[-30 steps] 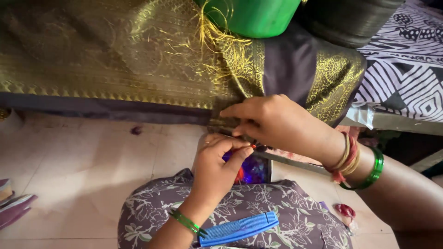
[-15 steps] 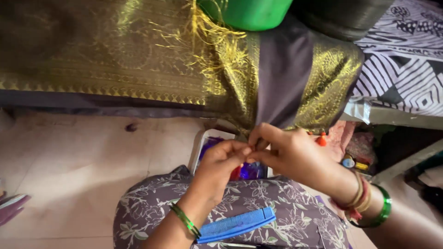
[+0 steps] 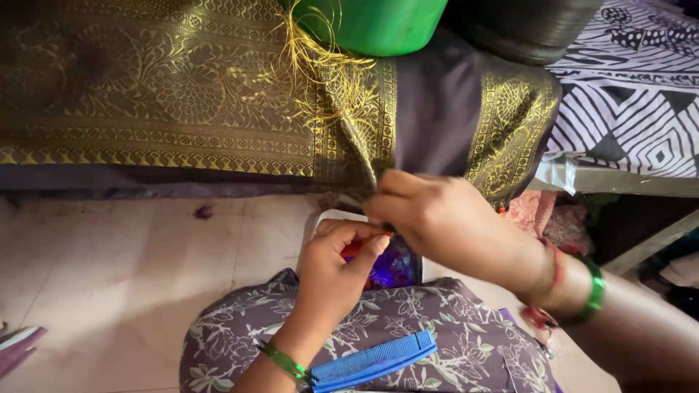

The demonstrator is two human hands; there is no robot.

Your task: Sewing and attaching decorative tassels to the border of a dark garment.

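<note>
My two hands are close together, just under the edge of a dark cloth with gold patterns (image 3: 182,109) that hangs down in front of me. My right hand (image 3: 444,218) is closed up, and its fingers pinch the bottom edge of the cloth where the gold border folds. My left hand (image 3: 338,269) is curled shut too, with the thumb and fingers pressed on something small and red (image 3: 352,249); I cannot tell what it is. The two hands are almost touching. Loose gold threads (image 3: 320,65) stick out from the cloth higher up, right by a green tub (image 3: 378,22) that sits on top of it. A blue comb (image 3: 375,362) lies on my lap, on my flowery dress (image 3: 451,342). Under my hands there is something shiny and purple (image 3: 397,266). The floor (image 3: 109,276) is pale tile.
</note>
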